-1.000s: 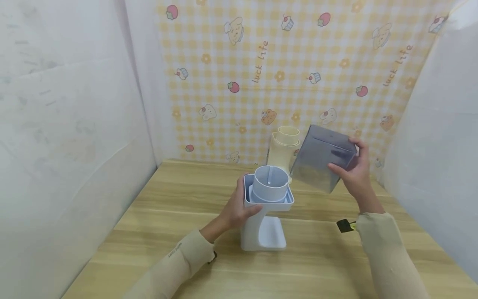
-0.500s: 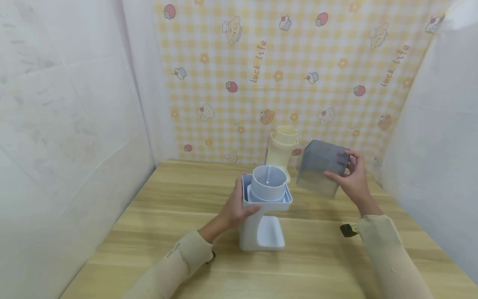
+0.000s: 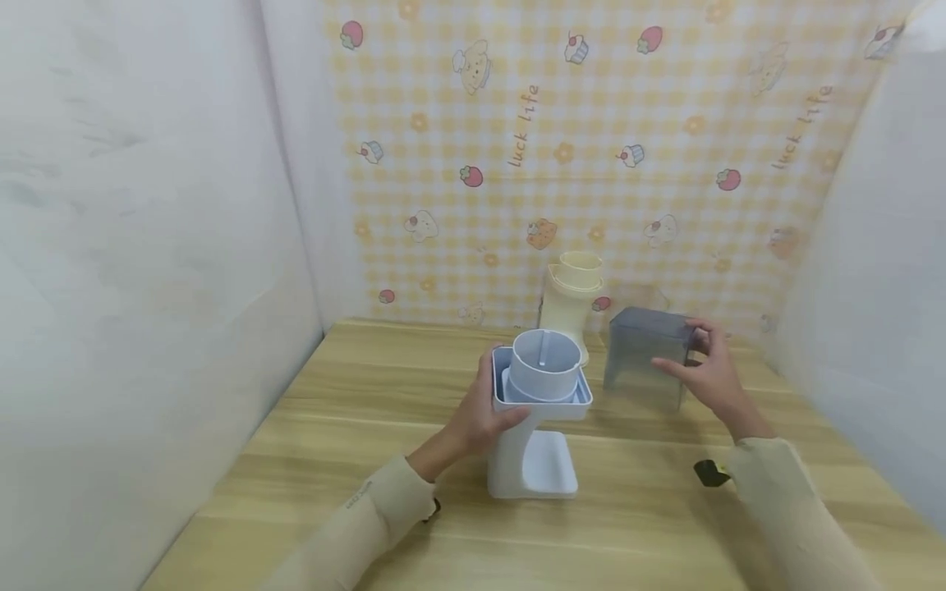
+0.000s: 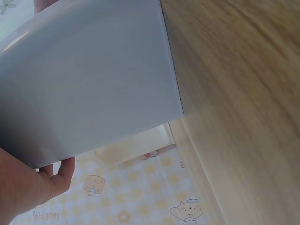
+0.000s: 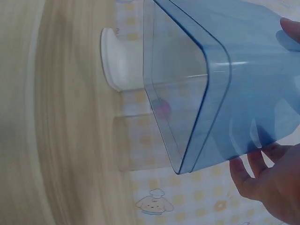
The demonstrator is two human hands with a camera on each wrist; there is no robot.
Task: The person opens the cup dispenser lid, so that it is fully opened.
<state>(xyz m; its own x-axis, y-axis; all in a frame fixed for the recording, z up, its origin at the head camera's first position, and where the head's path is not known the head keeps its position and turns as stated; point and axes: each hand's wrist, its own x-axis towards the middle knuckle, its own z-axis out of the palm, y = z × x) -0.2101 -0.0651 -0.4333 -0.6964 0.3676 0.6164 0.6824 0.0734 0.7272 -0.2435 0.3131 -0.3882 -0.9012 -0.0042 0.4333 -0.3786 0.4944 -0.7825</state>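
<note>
The right hand (image 3: 705, 373) is gripping a translucent blue-grey square plastic container (image 3: 645, 356), thumb on its near face and fingers over the far top edge. Its open mouth is facing down toward the wooden table (image 3: 355, 427). The left hand (image 3: 480, 414) is clasping the white plastic stand with a round cup (image 3: 538, 410), just left of the container.

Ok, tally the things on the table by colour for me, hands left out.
White and pale blue: 1, the stand gripped by the left hand.
Translucent blue: 1, the box held by the right hand.
Cream: 1, the stand at the back.
Clear: 1, the box behind.
Total: 4.
</note>
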